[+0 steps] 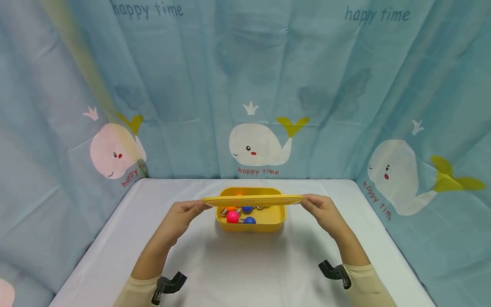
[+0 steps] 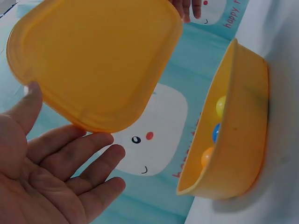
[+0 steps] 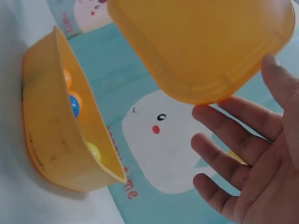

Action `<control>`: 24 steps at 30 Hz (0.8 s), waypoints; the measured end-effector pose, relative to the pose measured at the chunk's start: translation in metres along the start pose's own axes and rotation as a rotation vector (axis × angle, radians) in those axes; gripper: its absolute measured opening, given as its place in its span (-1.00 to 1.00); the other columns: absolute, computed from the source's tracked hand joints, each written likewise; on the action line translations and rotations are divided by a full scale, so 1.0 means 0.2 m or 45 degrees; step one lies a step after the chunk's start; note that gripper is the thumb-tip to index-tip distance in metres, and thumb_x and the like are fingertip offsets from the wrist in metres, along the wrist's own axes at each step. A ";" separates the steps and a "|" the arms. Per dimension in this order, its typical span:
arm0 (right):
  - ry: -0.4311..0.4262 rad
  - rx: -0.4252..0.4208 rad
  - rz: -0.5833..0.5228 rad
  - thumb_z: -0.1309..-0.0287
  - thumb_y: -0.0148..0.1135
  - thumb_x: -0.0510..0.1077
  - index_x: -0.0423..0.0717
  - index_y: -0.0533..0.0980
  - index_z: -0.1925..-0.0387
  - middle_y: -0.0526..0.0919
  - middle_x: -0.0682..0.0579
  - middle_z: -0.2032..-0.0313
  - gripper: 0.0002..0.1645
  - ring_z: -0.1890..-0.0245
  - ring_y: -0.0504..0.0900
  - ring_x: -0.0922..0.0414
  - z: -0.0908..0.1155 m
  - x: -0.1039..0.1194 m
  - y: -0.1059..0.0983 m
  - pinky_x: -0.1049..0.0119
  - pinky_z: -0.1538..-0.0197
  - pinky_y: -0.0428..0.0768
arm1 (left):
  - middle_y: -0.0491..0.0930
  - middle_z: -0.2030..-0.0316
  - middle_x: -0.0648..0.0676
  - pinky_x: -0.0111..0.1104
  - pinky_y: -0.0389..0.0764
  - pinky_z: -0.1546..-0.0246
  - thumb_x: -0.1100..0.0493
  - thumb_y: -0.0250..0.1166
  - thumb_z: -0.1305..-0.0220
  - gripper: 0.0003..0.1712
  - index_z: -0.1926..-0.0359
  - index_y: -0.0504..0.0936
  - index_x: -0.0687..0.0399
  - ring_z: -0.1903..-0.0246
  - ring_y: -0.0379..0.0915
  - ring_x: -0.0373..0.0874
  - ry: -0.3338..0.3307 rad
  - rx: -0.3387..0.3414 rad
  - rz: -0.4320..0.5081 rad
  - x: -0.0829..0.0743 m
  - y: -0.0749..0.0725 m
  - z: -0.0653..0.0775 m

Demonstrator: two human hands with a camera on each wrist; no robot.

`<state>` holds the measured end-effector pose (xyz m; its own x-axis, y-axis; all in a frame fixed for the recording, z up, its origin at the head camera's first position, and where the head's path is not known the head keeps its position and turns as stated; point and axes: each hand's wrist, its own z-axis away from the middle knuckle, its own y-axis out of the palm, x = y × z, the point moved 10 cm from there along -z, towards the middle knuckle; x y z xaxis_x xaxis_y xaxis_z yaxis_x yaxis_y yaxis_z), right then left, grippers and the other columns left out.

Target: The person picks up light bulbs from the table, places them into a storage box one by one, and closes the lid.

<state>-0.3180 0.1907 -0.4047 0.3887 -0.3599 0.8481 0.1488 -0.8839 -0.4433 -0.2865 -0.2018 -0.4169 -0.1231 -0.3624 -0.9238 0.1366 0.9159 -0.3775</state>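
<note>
A yellow lid (image 1: 251, 200) is held edge-on to the head view, over a yellow plastic box (image 1: 251, 228). My left hand (image 1: 180, 221) pinches the lid's left end between thumb and fingers. At the opposite end, my right hand (image 1: 325, 214) pinches it the same way. Both wrist views show the lid's broad face (image 2: 98, 60) raised apart from the box. Inside the box lie small round-headed bulbs with metallic threaded ends, among them a pink one (image 1: 232, 217) and a blue one (image 1: 249, 220). The lid hides part of the box's inside.
The box stands on a white-covered table (image 1: 245, 273), toward its far edge. A light blue curtain (image 1: 192, 140) with printed whales encloses the back and both sides. Each sleeved wrist carries a black mount, such as the left mount (image 1: 168, 285).
</note>
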 end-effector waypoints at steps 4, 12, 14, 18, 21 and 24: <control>-0.011 -0.073 0.041 -0.48 0.19 0.00 -0.08 0.71 0.01 0.78 0.04 0.04 -0.69 -0.10 0.64 0.17 0.00 -0.03 -0.02 -0.22 -0.27 0.56 | 0.72 -0.11 0.08 0.24 0.33 -0.39 -0.16 0.20 -0.48 -0.50 -0.18 0.72 0.06 -0.34 0.45 0.13 0.002 -0.021 0.028 0.02 0.03 -0.02; -0.089 -0.176 0.068 -0.40 0.29 -0.06 -0.01 0.72 0.07 0.79 0.06 0.13 -0.81 -0.02 0.64 0.27 0.01 -0.02 -0.05 -0.36 -0.35 0.40 | 0.78 0.04 0.02 -0.13 0.61 -0.25 -0.09 0.35 -0.38 -0.59 -0.07 0.78 0.05 -0.12 0.64 -0.11 0.033 -0.168 0.104 0.05 0.02 -0.03; -0.119 -0.198 0.033 -0.38 0.31 -0.10 0.00 0.72 0.10 0.79 0.06 0.15 -0.84 -0.01 0.64 0.29 0.01 0.00 -0.05 -0.37 -0.38 0.36 | 0.79 0.06 0.02 -0.26 0.66 -0.18 -0.07 0.39 -0.35 -0.61 -0.04 0.79 0.08 -0.06 0.66 -0.16 0.057 -0.224 0.127 0.04 0.01 -0.03; -0.178 -0.233 -0.051 -0.35 0.32 -0.19 -0.04 0.73 0.11 0.79 0.02 0.17 -0.86 -0.01 0.65 0.26 0.01 0.02 -0.05 -0.21 -0.45 0.37 | 0.80 0.12 0.05 -0.44 0.68 -0.06 0.00 0.44 -0.31 -0.64 0.03 0.80 0.15 0.05 0.70 -0.20 0.132 -0.317 0.182 0.01 -0.01 -0.02; -0.173 -0.262 -0.074 -0.35 0.31 -0.26 -0.15 0.71 0.09 0.78 -0.05 0.15 -0.84 -0.03 0.64 0.27 0.03 0.08 -0.04 0.20 -0.40 0.49 | 0.80 0.14 0.07 -0.45 0.69 -0.02 0.03 0.45 -0.29 -0.66 0.05 0.80 0.18 0.09 0.72 -0.18 0.183 -0.373 0.225 0.00 -0.02 -0.01; -0.157 -0.293 -0.065 -0.34 0.31 -0.29 -0.23 0.69 0.04 0.77 -0.12 0.09 -0.80 -0.03 0.62 0.31 0.05 0.13 -0.04 0.54 -0.24 0.48 | 0.79 0.12 0.06 -0.44 0.70 -0.01 0.03 0.47 -0.27 -0.66 0.04 0.80 0.16 0.09 0.72 -0.15 0.215 -0.428 0.262 0.01 -0.02 -0.01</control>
<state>-0.3003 0.1904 -0.3820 0.4960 -0.2866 0.8197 -0.0339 -0.9496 -0.3115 -0.2891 -0.2053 -0.4170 -0.2898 -0.1585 -0.9439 -0.1492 0.9816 -0.1190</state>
